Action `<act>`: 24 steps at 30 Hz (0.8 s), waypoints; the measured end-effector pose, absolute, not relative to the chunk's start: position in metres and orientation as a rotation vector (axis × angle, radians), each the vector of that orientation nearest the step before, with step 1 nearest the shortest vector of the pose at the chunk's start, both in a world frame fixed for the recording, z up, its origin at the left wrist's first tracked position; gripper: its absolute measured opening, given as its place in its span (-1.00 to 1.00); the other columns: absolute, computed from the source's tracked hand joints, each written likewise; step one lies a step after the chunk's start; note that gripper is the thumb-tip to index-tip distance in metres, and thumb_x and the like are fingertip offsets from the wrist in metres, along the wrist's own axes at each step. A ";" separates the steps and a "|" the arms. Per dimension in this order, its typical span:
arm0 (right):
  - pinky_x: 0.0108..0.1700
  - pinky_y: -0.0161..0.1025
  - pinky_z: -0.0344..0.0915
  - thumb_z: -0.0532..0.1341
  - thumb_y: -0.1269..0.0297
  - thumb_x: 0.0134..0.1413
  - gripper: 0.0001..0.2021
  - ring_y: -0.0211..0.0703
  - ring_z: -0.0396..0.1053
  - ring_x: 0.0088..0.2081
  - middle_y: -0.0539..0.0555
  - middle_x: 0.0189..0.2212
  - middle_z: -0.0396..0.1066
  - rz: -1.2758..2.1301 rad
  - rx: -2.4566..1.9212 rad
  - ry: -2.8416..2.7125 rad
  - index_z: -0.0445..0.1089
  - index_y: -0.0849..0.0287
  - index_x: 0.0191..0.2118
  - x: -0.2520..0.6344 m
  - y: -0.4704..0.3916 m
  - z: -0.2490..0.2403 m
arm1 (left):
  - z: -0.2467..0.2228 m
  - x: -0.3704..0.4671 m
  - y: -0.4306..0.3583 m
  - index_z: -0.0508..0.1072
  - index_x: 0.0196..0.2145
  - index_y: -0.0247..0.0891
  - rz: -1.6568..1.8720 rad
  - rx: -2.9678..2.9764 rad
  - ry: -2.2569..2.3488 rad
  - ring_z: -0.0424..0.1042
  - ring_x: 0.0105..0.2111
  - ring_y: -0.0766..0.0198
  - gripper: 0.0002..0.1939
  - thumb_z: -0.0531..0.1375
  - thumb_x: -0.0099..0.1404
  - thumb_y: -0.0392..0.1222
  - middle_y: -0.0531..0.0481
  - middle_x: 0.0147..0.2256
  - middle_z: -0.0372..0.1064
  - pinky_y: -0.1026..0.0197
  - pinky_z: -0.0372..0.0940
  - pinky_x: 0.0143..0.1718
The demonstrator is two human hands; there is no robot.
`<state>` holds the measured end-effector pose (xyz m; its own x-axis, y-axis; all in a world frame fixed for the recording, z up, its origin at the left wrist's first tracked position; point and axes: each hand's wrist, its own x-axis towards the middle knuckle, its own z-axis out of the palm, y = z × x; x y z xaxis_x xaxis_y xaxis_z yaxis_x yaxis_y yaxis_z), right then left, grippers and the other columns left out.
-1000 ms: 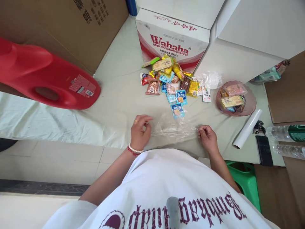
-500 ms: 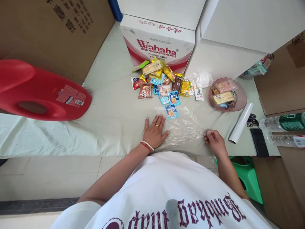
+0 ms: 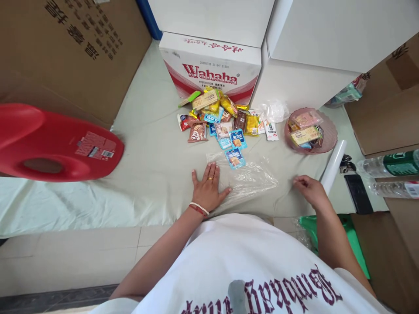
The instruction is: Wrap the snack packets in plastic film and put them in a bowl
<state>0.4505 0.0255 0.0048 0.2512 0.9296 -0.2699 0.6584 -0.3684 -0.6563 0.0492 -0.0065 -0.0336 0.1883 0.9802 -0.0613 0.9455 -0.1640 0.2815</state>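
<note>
- Clear plastic bag [image 3: 257, 176]: lies flattened on the cloth-covered table [image 3: 153, 157], in front of the person.
- Left hand [image 3: 207, 187]: palm down, fingers spread, pressing on the bag's left side.
- Right hand [image 3: 309, 189]: off the bag's right end, fingers curled towards the thumb; cannot tell whether they pinch anything.
- Blue packet [image 3: 235, 158]: at the bag's far edge, nearest of the piled snacks [image 3: 222, 113].
- Pink bowl [image 3: 330, 135]: beyond the right hand, holding more snacks.
- White roll [image 3: 334, 168]: just beside that hand.
</note>
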 end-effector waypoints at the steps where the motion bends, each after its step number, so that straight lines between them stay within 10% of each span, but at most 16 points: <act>1: -0.31 -0.14 0.27 0.29 0.02 -0.03 -0.73 -0.07 0.39 -0.42 0.09 -0.45 0.51 0.809 -2.118 -1.483 0.50 0.12 -0.33 0.447 0.034 0.012 | -0.033 0.049 -0.007 -0.10 0.48 -0.36 0.186 2.214 1.836 -0.17 0.48 -0.21 -0.05 0.03 0.39 0.32 -0.37 0.47 -0.19 -0.52 -0.56 0.36; 8: -0.12 -0.11 0.31 0.19 0.06 0.26 -0.74 0.08 0.49 -0.13 0.21 -0.17 0.58 0.577 -1.989 -2.179 0.52 0.09 -0.15 0.290 0.133 0.038 | -0.032 0.054 -0.024 -0.10 0.48 -0.42 0.168 2.267 1.814 -0.16 0.48 -0.17 -0.02 0.01 0.39 0.34 -0.38 0.46 -0.21 -0.48 -0.58 0.38; 12: -0.11 -0.07 0.32 0.35 0.02 0.11 -0.59 0.21 0.49 -0.06 0.34 -0.12 0.56 0.609 -2.068 -2.407 0.49 0.16 0.00 0.217 0.149 0.027 | -0.034 0.057 -0.035 -0.08 0.48 -0.43 0.169 2.255 1.833 -0.16 0.48 -0.17 -0.01 -0.01 0.38 0.36 -0.37 0.46 -0.19 -0.45 -0.54 0.40; 19: -0.31 -0.23 0.31 0.36 0.08 -0.03 -0.75 -0.10 0.42 -0.40 0.01 -0.47 0.46 1.217 -1.770 -1.910 0.48 0.17 -0.36 0.237 0.164 0.007 | -0.035 0.055 -0.035 -0.10 0.48 -0.40 0.178 2.237 1.803 -0.21 0.49 -0.11 -0.03 -0.03 0.39 0.35 -0.32 0.47 -0.21 -0.41 -0.57 0.41; 24: -0.06 -0.06 0.33 0.26 0.07 0.09 -0.67 0.08 0.40 -0.11 0.21 -0.19 0.49 0.773 -1.893 -1.825 0.46 0.20 -0.13 0.235 0.189 0.003 | -0.035 0.054 -0.034 -0.10 0.48 -0.39 0.189 2.241 1.780 -0.22 0.49 -0.10 -0.06 -0.05 0.41 0.33 -0.31 0.48 -0.21 -0.43 -0.53 0.41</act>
<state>0.2351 0.1887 0.0031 -0.0045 0.9934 -0.1148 0.7734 -0.0693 -0.6301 0.0543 -0.0335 -0.0348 0.2351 0.9697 -0.0668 0.9341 -0.2065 0.2913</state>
